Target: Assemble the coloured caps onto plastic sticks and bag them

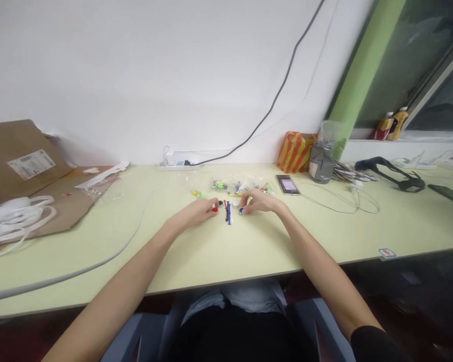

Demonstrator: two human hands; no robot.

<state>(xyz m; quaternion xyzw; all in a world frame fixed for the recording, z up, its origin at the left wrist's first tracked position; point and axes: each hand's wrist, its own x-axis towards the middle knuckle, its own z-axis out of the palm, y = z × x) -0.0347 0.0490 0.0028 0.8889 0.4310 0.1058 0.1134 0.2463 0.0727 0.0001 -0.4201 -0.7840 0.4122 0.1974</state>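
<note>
At the middle of the table (pixel 211 251), my left hand (pixel 199 211) has its fingers closed on a small red round piece (pixel 214 209). Across from it, my right hand (pixel 259 200) pinches a small blue round piece (pixel 242 210) at the tabletop. Between the hands lie thin plastic sticks: a blue stick (pixel 229 213) and a dark and red stick (pixel 226 210). A black round piece (pixel 221 203) and a white round piece (pixel 236 203) rest just behind them. Clear bags of colourful small parts (pixel 221 185) lie beyond my hands.
A power strip (pixel 177 165) stands against the wall, its dark cable rising right. Right of my hands are a phone (pixel 287 184), a striped bag (pixel 292 151) and a grey container (pixel 320 162). Brown packaging (pixel 18 146) and white straps (pixel 18 216) lie left. A grey cable (pixel 98 264) crosses the table.
</note>
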